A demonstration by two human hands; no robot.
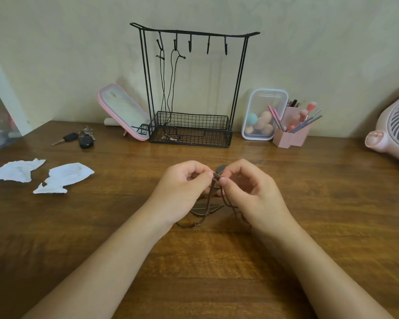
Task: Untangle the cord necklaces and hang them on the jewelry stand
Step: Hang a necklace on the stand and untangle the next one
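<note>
Head view: with two black necklaces [164, 93] hung on the left hooks of the stand [194, 134], the brown cords [213, 192], held just over the table [217, 272] and well apart from the stand, are best eased loose by small opposing pulls, not tugged, lest the knot be tightened round the leaf pendant [207, 207]. The left hand [182, 187] and the right hand [251, 194] are set facing each other, thumb and forefinger of each pinched on the tangle between them, the other fingers curled, forearms brought in from the lower corners.

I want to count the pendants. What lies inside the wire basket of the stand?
Two black cords hang down into the basket; small silvery pendants rest on its floor. The mesh blurs their shape and count.
</note>
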